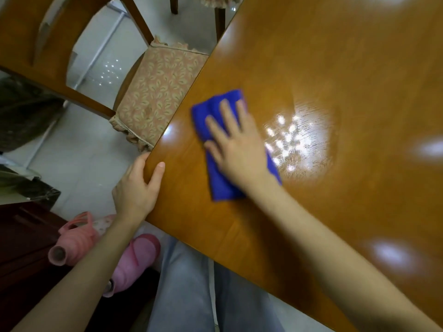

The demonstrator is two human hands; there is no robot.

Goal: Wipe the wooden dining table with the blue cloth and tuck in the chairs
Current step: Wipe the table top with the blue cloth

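Observation:
The glossy wooden dining table fills the right side of the view. A folded blue cloth lies flat on it near the left corner. My right hand presses on the cloth with straight, spread fingers and looks motion-blurred. My left hand grips the table's corner, thumb on top and fingers curled over the edge. A wooden chair with a patterned cushion stands at the table's left side, its seat partly under the edge.
A second chair's legs show at the top by the far edge. Pink slippers and a dark cabinet sit on the light tiled floor at lower left. A dark bag lies at left.

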